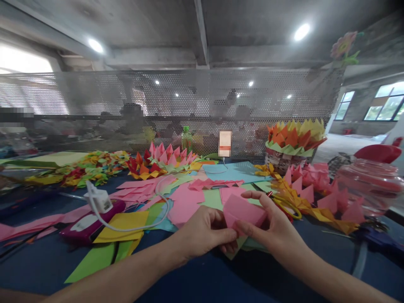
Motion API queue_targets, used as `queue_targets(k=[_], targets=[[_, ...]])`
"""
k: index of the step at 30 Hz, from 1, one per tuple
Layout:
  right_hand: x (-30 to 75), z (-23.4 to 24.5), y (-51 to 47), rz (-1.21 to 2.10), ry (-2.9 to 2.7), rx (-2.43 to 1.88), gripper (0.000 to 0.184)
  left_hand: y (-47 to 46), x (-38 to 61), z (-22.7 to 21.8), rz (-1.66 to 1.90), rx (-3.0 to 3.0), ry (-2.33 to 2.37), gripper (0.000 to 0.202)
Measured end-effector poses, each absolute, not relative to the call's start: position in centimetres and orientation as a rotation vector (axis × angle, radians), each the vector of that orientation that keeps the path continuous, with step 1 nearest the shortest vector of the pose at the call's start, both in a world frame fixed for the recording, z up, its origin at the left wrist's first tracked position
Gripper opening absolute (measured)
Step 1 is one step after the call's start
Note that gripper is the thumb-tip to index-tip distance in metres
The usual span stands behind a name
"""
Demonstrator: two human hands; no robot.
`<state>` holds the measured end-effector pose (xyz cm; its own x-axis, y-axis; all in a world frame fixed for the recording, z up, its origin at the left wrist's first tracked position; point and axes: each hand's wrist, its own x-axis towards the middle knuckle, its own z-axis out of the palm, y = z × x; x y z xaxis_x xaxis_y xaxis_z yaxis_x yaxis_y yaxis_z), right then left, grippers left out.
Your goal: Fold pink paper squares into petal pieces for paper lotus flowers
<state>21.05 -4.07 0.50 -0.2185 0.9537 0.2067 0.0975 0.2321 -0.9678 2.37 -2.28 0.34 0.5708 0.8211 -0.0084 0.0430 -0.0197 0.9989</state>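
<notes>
A folded pink paper piece is held low over the dark blue table, in front of me. My left hand pinches its lower left edge with closed fingers. My right hand grips its right side, index finger curled over the top and thumb beneath. Under the hands lie green and pink paper sheets.
Loose pink, yellow and green papers cover the table. A magenta device with a white charger and cable lies at left. Folded paper flowers, a basket of folded pieces, scissors and a clear jar stand around. A perforated metal screen closes the back.
</notes>
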Motion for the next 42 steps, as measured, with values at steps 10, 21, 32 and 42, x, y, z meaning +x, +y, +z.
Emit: queue_targets(k=[10, 21, 32, 42], targets=[[21.3, -0.2, -3.2, 1.294, -1.561, -0.867, 0.060, -1.9, 1.8, 0.7, 0.786, 1.478, 0.826, 0.026], [21.7, 0.4, -3.0, 1.177, -1.612, -1.003, 0.053, -1.8, 1.3, 1.4, 0.760, 1.510, 0.892, 0.033], [21.9, -0.1, -2.8, 1.162, -1.700, -0.962, 0.051, -1.3, 1.3, 1.5, 0.874, 1.522, 1.038, 0.029], [21.7, -0.2, -3.1, 1.160, -1.638, -1.071, 0.061, -1.3, 1.7, 0.0, 0.738, 1.568, 0.925, 0.034]])
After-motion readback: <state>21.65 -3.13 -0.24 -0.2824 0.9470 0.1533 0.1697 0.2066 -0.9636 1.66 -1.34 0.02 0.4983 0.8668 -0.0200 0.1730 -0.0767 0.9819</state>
